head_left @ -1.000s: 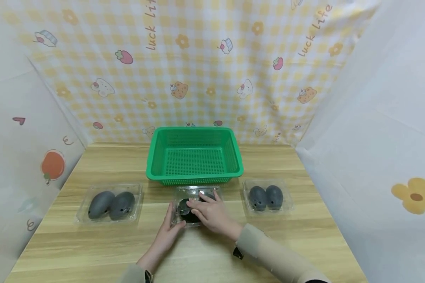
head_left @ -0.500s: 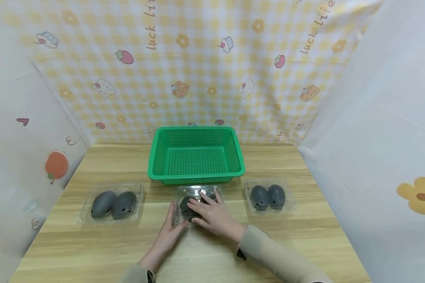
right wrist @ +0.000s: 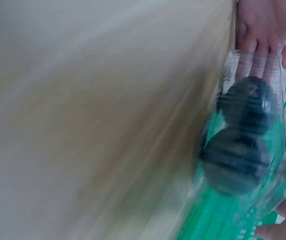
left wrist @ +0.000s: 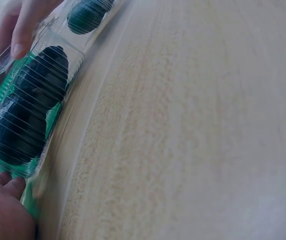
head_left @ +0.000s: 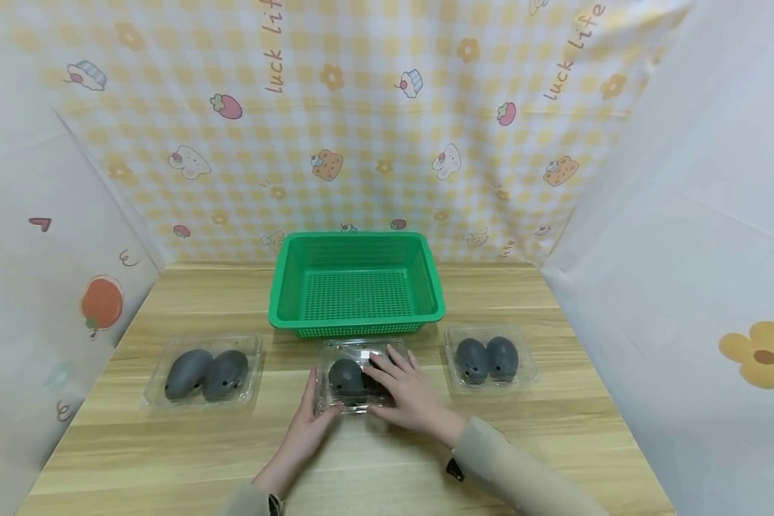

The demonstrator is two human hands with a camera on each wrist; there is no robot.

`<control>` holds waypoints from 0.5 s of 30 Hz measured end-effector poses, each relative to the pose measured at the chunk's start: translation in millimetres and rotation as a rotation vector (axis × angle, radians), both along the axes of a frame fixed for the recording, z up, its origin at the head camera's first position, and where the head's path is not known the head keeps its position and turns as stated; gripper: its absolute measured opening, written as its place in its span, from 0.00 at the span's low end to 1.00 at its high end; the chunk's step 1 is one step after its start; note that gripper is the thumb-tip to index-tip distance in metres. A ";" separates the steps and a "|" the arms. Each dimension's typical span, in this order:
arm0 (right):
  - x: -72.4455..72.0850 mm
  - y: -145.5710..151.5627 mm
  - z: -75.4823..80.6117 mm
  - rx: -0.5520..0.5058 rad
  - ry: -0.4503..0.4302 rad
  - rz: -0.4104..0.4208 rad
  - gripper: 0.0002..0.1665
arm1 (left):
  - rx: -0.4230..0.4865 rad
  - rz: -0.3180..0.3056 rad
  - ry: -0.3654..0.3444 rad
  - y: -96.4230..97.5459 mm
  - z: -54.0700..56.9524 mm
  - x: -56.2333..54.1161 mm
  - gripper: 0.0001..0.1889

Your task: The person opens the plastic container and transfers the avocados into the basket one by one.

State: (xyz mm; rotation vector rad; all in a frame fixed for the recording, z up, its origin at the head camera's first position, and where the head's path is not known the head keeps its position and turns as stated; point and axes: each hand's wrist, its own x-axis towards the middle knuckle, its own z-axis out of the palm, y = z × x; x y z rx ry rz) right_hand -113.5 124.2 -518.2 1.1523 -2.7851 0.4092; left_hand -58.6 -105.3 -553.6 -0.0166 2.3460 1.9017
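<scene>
A clear plastic clamshell box (head_left: 355, 403) lies shut on the table in front of the green basket, with two dark grey egg-shaped items inside, one (head_left: 347, 377) plainly seen. My left hand (head_left: 303, 430) rests against its left end, fingers straight along the side and thumb at the front corner. Spread over the lid's right half is my right hand (head_left: 416, 401), fingertips touching the top and thumb near the front edge. That hand partly hides the second item. In the left wrist view both dark items (left wrist: 18, 132) show through the ribbed wall.
Behind the box stands a green perforated basket (head_left: 356, 324) with nothing in it. Similar clear boxes with two dark items each lie at the left (head_left: 254, 383) and the right (head_left: 522, 373). A checked cloth (head_left: 374, 107) hangs behind the wooden table (head_left: 135, 444).
My right hand has slid a little to the right over the lid, uncovering more of the left dark item. My left hand stays at the box's left end.
</scene>
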 end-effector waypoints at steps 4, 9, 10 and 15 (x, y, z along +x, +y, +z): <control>1.5 11.8 -3.7 -0.072 -0.012 -0.004 0.40 | -0.001 -0.001 0.017 -0.7 0.5 1.3 0.49; 1.6 15.2 1.2 -0.146 -0.058 0.021 0.36 | 0.007 -0.018 0.034 -2.7 -2.0 0.6 0.48; 1.7 14.7 3.3 -0.159 -0.076 0.021 0.35 | 0.003 -0.024 0.035 -3.3 -2.7 0.2 0.48; 1.7 12.1 11.2 -0.212 -0.148 -0.006 0.34 | -0.026 -0.053 0.044 -6.1 -5.1 -1.1 0.46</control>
